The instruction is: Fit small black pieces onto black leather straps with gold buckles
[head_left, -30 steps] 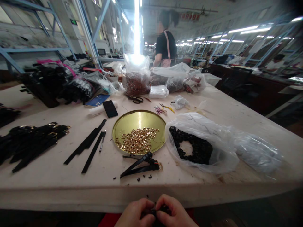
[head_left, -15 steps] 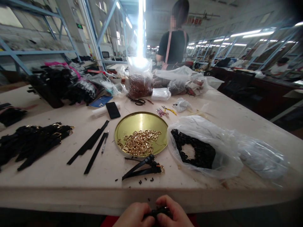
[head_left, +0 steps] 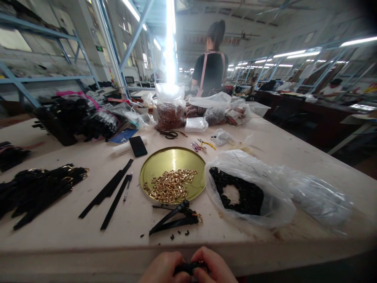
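At the bottom centre, below the table's front edge, my left hand (head_left: 165, 268) and my right hand (head_left: 212, 266) pinch a small black strap piece (head_left: 190, 268) between them, its details too dark to make out. Just beyond lie black straps with a gold buckle (head_left: 173, 222) and a few small black bits. Behind these, a round gold tray (head_left: 159, 159) holds a pile of gold buckles (head_left: 171, 186). To its right an open clear plastic bag (head_left: 277, 204) contains black pieces (head_left: 253, 196).
Bundled black straps (head_left: 38, 188) lie at left, beside flat black strips (head_left: 108, 188) and a pen (head_left: 127, 188). Further back are a phone (head_left: 138, 146), scissors (head_left: 168, 134), yellow-handled pliers (head_left: 208, 144) and plastic bags (head_left: 171, 114). A person (head_left: 209, 72) stands behind the table.
The view has tilted up and turned slightly right, so the table items appear lower and a little further left. Both hands stay closed round the black piece.
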`<action>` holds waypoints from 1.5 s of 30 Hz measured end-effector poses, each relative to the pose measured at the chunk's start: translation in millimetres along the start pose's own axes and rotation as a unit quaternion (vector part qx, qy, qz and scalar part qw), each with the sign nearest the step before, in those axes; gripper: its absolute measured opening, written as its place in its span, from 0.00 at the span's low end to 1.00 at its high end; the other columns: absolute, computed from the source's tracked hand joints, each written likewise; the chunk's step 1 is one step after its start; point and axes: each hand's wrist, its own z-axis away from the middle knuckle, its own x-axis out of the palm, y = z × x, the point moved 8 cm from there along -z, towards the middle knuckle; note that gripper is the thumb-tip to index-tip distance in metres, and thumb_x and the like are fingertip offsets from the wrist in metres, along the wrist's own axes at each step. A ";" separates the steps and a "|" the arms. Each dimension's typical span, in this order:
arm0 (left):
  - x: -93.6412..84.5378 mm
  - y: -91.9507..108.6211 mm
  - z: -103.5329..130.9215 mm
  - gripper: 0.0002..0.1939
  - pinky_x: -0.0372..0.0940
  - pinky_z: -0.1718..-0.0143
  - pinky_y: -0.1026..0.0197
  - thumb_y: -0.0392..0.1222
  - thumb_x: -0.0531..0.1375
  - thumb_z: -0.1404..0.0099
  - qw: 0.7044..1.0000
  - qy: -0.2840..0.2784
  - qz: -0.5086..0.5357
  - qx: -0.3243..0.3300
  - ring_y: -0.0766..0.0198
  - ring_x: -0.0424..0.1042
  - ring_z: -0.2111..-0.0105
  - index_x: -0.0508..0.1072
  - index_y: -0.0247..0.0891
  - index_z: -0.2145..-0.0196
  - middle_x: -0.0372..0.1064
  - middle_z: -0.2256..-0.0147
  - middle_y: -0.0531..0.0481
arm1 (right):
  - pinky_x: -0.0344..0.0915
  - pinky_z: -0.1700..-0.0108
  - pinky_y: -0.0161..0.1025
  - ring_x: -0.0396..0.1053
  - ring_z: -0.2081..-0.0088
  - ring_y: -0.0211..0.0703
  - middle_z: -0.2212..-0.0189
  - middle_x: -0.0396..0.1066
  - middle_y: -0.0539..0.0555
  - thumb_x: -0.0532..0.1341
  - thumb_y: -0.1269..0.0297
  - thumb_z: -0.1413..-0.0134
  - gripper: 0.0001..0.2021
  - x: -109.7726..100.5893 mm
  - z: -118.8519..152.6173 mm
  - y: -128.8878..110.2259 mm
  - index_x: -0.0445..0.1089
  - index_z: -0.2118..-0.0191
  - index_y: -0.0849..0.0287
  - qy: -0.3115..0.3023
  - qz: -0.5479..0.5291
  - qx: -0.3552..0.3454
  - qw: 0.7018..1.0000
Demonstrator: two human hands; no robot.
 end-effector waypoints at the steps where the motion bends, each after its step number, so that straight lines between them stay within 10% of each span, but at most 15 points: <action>1: -6.2 5.9 3.8 0.09 0.49 0.79 0.66 0.38 0.52 0.48 1.000 -0.011 0.011 -0.005 0.60 0.69 0.72 0.72 0.39 0.72 0.72 0.73 0.52 | 0.57 0.70 0.33 0.61 0.71 0.41 0.75 0.65 0.49 0.58 0.64 0.57 0.05 -1.5 -3.1 -4.4 0.67 0.71 0.56 0.001 -0.007 -0.005 1.000; 10: -14.7 20.3 8.5 0.08 0.52 0.78 0.66 0.40 0.54 0.48 0.999 -0.029 0.020 -0.007 0.60 0.66 0.74 0.73 0.39 0.75 0.70 0.78 0.53 | 0.51 0.78 0.31 0.56 0.80 0.34 0.83 0.58 0.44 0.56 0.64 0.57 0.06 4.2 -9.9 -2.7 0.63 0.70 0.59 -0.049 -0.112 0.027 0.992; 45: -25.9 43.0 3.6 0.15 0.56 0.77 0.68 0.39 0.48 0.42 0.996 -0.028 -0.066 0.049 0.61 0.71 0.72 0.74 0.37 0.73 0.74 0.74 0.50 | 0.59 0.64 0.38 0.65 0.66 0.45 0.70 0.71 0.54 0.54 0.71 0.57 0.08 -11.9 -5.2 -40.5 0.68 0.69 0.59 -0.050 0.139 -0.056 0.987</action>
